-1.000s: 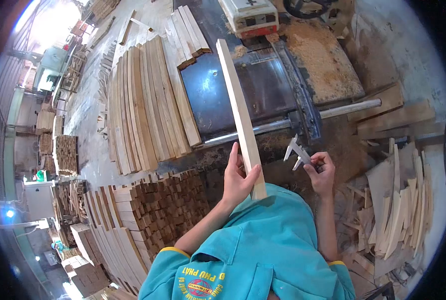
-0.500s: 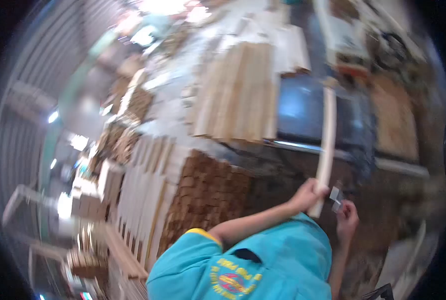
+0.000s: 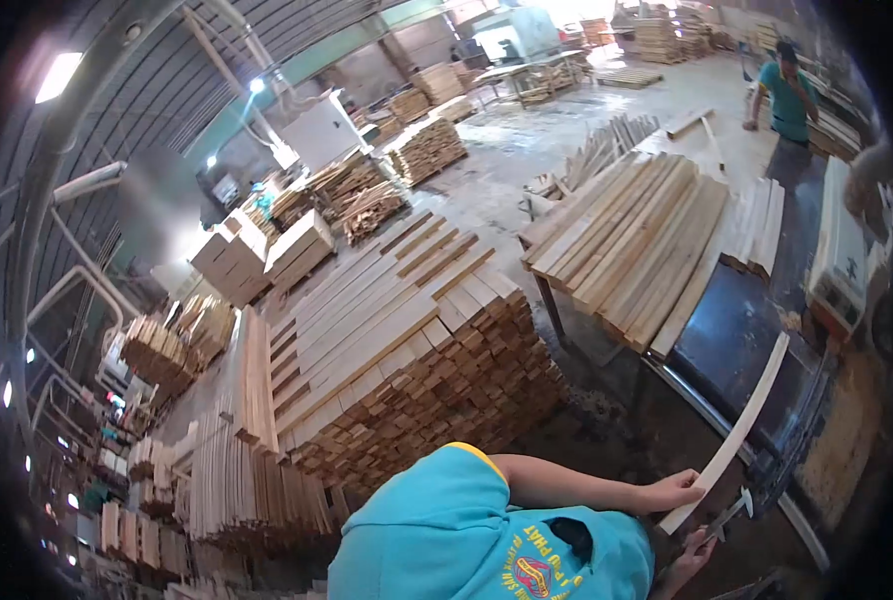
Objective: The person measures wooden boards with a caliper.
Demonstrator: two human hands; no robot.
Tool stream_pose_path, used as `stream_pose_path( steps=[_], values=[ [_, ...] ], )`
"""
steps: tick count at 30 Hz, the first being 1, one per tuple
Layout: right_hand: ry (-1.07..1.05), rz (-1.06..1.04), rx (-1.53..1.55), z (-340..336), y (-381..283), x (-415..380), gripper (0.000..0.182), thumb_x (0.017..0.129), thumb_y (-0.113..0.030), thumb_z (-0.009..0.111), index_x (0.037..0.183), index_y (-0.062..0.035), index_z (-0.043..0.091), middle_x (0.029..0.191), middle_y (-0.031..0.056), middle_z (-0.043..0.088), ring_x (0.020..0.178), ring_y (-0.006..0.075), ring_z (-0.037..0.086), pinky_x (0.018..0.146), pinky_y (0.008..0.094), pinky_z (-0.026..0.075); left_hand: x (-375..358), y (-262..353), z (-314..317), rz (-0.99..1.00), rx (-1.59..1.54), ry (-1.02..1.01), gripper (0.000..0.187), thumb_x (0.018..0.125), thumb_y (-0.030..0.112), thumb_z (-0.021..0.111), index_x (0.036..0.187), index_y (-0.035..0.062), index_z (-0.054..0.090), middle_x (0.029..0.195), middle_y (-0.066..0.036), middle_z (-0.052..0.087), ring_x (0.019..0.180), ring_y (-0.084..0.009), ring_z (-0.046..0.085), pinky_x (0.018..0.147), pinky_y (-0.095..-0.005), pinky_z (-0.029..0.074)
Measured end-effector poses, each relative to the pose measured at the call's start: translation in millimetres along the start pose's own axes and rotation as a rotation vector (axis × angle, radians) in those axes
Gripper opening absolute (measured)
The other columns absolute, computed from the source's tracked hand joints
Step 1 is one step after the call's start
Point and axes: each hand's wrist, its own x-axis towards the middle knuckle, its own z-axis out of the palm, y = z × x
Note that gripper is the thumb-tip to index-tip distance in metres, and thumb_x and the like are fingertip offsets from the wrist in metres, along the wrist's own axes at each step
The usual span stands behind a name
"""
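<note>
My left hand (image 3: 673, 491) is closed around the near end of a long, pale wood strip (image 3: 745, 425). The strip slants up and right, its far end over a dark machine table (image 3: 722, 338). Just below, my right hand (image 3: 693, 556) grips a metal caliper (image 3: 735, 512), whose jaws point up and right, near the strip but apart from it. The fingers of my right hand are partly hidden.
A big stack of wood strips (image 3: 422, 375) stands to my left. Loose boards (image 3: 632, 245) lie on the table ahead. A person in a teal shirt (image 3: 789, 98) is at the table's far end. More lumber stacks (image 3: 427, 150) stand across the hall.
The view has swung toward the right and up, so more of the hall shows. Both hands now appear lower in view, still holding the wood strip and the caliper.
</note>
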Motion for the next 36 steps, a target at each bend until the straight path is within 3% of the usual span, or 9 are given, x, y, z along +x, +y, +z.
stream_pose_path(
  steps=[3,5,8,12,13,18,22,34,36],
  values=[
    [-0.007,0.081,0.064,-3,8,3,0.029,0.104,-0.025,0.069,0.121,-0.0058,0.055,0.090,-0.0044,0.049,0.076,0.0039,0.043,0.065,0.0223,0.035,-6,8,-1,0.011,-0.016,-0.008,0.038,0.108,0.036,0.058,0.130,0.0064,0.051,0.110,-0.002,0.057,0.104,-0.0120,0.053,0.093,-0.0315,0.046],
    [-0.203,0.161,-0.224,-29,36,13,0.058,0.108,-0.031,0.058,0.162,-0.0244,0.038,0.140,0.0206,0.062,0.116,0.0318,0.063,0.100,0.0475,0.048,-5,6,-4,-0.008,-0.026,-0.011,0.043,0.107,0.041,0.059,0.131,0.0065,0.051,0.111,-0.002,0.057,0.104,-0.0121,0.053,0.091,-0.0312,0.047],
    [-0.234,0.066,-0.274,-43,62,28,0.048,0.107,-0.023,0.060,0.154,-0.0230,0.053,0.126,0.0185,0.070,0.104,0.0349,0.066,0.086,0.0496,0.052,-5,4,-10,0.049,-0.032,-0.048,0.046,0.106,0.044,0.060,0.131,0.0065,0.051,0.110,-0.002,0.056,0.102,-0.0113,0.052,0.087,-0.0312,0.047],
    [-0.305,0.066,-0.288,-34,64,60,0.048,0.107,-0.024,0.060,0.154,-0.0219,0.052,0.126,0.0187,0.070,0.104,0.0348,0.066,0.086,0.0494,0.052,-1,1,-18,0.033,-0.020,-0.028,0.048,0.102,0.043,0.064,0.129,0.0035,0.059,0.114,-0.005,0.063,0.106,-0.0148,0.058,0.091,-0.0334,0.050],
    [-0.335,0.069,-0.292,-27,64,69,0.048,0.107,-0.024,0.061,0.154,-0.0215,0.052,0.126,0.0187,0.070,0.103,0.0348,0.066,0.086,0.0493,0.052,4,-7,-20,0.091,-0.073,-0.070,0.048,0.104,0.046,0.063,0.128,0.0052,0.055,0.101,0.001,0.059,0.092,-0.0101,0.052,0.081,-0.0309,0.046],
    [-0.500,0.096,-0.315,17,61,104,0.048,0.106,-0.025,0.062,0.153,-0.0197,0.052,0.125,0.0190,0.069,0.103,0.0348,0.067,0.085,0.0489,0.053,-30,26,-34,0.035,-0.035,0.019,0.055,0.105,0.045,0.062,0.140,0.0033,0.052,0.120,-0.008,0.061,0.106,-0.0163,0.057,0.089,-0.0350,0.049],
    [-0.638,0.113,-0.331,60,61,128,0.049,0.105,-0.026,0.063,0.152,-0.0182,0.052,0.125,0.0192,0.069,0.103,0.0348,0.067,0.085,0.0486,0.053,-38,22,-49,0.074,-0.179,0.105,0.048,0.103,0.040,0.062,0.134,0.0036,0.063,0.120,-0.007,0.068,0.111,-0.0185,0.062,0.097,-0.0376,0.050],
    [-0.792,0.172,-0.338,131,52,142,0.052,0.103,-0.029,0.066,0.150,-0.0138,0.051,0.125,0.0199,0.068,0.102,0.0348,0.067,0.084,0.0477,0.055,-35,-12,-75,0.164,-0.200,0.017,0.038,0.112,0.039,0.049,0.124,0.0081,0.067,0.107,0.001,0.067,0.098,-0.0115,0.061,0.087,-0.0363,0.050],
    [-0.796,0.186,-0.337,138,52,140,0.052,0.102,-0.029,0.067,0.150,-0.0131,0.051,0.124,0.0200,0.068,0.102,0.0348,0.067,0.084,0.0475,0.055,-37,-16,-73,0.146,-0.242,0.093,0.042,0.111,0.037,0.051,0.118,0.0006,0.071,0.108,-0.004,0.072,0.100,-0.0168,0.062,0.089,-0.0381,0.049]
  ],
)
